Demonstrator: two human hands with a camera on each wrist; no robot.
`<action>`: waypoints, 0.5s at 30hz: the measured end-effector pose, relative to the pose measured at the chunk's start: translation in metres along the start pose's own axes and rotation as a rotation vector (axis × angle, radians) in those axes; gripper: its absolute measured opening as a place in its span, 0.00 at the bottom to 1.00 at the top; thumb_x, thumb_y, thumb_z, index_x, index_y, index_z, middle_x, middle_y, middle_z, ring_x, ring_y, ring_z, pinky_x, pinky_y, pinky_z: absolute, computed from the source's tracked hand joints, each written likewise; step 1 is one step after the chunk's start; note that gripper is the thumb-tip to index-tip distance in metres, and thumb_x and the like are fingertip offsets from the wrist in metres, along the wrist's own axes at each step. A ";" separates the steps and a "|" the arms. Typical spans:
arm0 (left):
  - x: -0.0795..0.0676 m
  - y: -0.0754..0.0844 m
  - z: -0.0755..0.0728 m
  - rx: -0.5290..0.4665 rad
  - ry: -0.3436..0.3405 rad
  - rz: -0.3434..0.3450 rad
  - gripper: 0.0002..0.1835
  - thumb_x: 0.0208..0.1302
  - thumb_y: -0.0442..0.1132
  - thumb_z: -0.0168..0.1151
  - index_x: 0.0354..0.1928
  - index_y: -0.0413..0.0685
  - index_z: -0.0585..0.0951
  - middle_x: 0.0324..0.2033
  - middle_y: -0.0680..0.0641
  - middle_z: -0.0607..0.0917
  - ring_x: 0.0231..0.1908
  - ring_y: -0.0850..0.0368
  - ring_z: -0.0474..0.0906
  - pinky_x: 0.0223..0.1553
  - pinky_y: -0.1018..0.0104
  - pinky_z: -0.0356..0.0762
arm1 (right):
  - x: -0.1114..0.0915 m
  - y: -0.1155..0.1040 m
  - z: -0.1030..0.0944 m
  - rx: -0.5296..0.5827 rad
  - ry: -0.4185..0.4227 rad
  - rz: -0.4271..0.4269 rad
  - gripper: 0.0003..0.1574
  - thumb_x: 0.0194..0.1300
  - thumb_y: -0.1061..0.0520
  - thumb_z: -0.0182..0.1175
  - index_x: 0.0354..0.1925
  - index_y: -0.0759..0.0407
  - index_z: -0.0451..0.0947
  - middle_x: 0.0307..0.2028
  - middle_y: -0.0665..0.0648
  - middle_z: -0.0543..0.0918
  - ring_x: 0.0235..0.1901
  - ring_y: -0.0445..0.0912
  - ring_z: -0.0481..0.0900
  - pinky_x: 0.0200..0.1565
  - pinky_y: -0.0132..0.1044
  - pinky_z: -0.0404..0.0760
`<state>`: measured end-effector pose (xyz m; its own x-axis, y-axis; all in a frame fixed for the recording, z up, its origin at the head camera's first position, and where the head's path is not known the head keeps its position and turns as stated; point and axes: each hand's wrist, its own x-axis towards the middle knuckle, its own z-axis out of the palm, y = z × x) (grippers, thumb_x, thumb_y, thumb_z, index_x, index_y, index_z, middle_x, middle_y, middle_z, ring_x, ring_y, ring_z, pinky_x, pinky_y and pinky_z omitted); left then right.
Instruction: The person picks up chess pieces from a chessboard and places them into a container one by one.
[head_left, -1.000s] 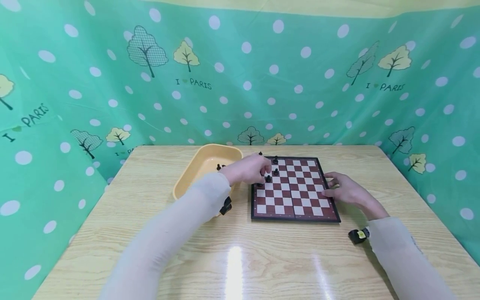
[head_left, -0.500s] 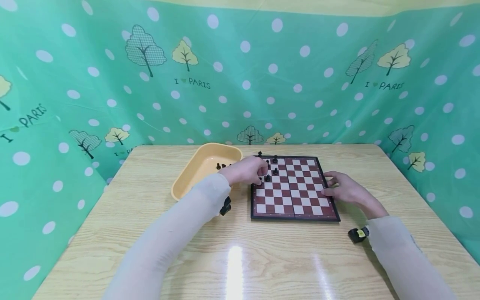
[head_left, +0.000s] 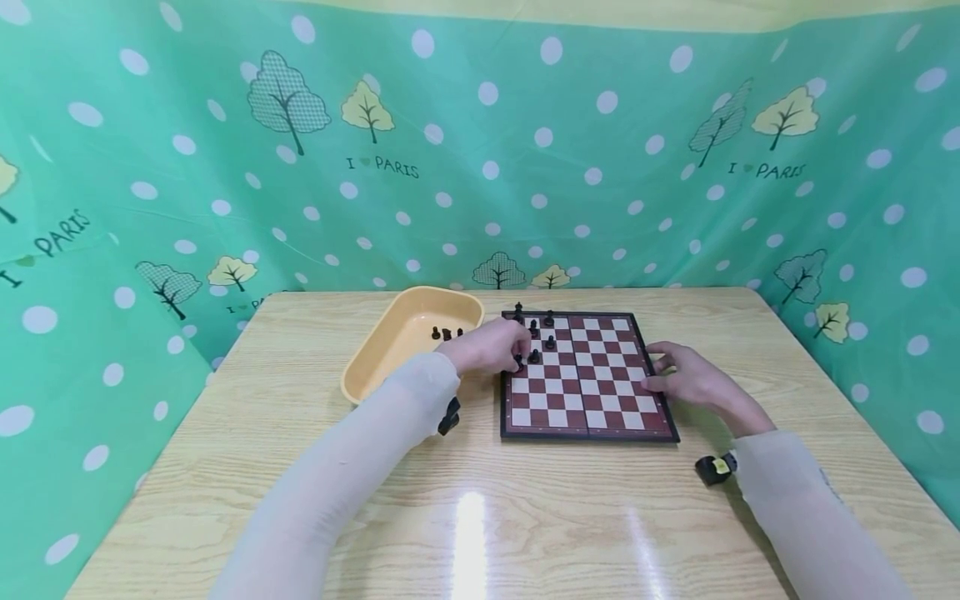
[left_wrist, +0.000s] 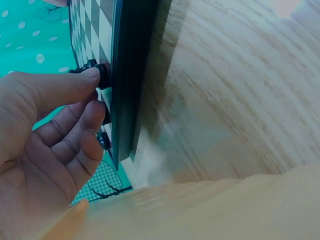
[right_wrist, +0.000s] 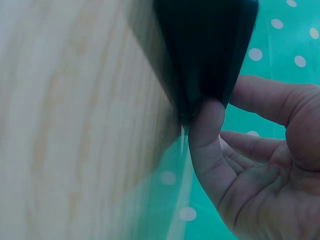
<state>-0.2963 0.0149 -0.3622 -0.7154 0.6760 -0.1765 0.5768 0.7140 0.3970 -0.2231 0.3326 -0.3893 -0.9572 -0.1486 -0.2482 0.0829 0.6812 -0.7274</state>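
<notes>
The table (head_left: 570,517) was topped in pale wood with a wavy grain running mostly from side to side. On its far half, right of the middle, lay a chessboard (head_left: 589,383), its dark border set roughly square to the table's far edge. Just left of it, with a narrow strip of wood between, sat a pale orange tray (head_left: 390,350) with rounded corners (its near right part was hidden in the head view). Nearer the front, a bright streak of reflected light (head_left: 469,542) and a fainter streak (head_left: 647,554) marked the wood.
</notes>
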 end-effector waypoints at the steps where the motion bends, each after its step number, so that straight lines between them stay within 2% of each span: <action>1: 0.000 -0.001 0.000 -0.002 0.001 0.004 0.11 0.49 0.33 0.66 0.36 0.51 0.79 0.31 0.53 0.77 0.32 0.60 0.73 0.32 0.72 0.73 | 0.000 0.000 0.000 0.002 0.000 0.000 0.43 0.58 0.61 0.58 0.64 0.71 0.48 0.44 0.68 0.68 0.35 0.51 0.74 0.34 0.40 0.78; 15: 0.000 -0.002 0.002 -0.006 0.020 0.029 0.09 0.49 0.32 0.65 0.34 0.49 0.79 0.28 0.53 0.77 0.29 0.60 0.74 0.29 0.73 0.73 | 0.001 0.001 0.001 -0.020 0.019 -0.029 0.43 0.56 0.60 0.60 0.63 0.71 0.51 0.43 0.69 0.70 0.32 0.50 0.76 0.32 0.40 0.78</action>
<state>-0.2967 0.0136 -0.3651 -0.7061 0.6928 -0.1467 0.5952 0.6928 0.4071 -0.2236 0.3329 -0.3910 -0.9642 -0.1553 -0.2150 0.0496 0.6907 -0.7215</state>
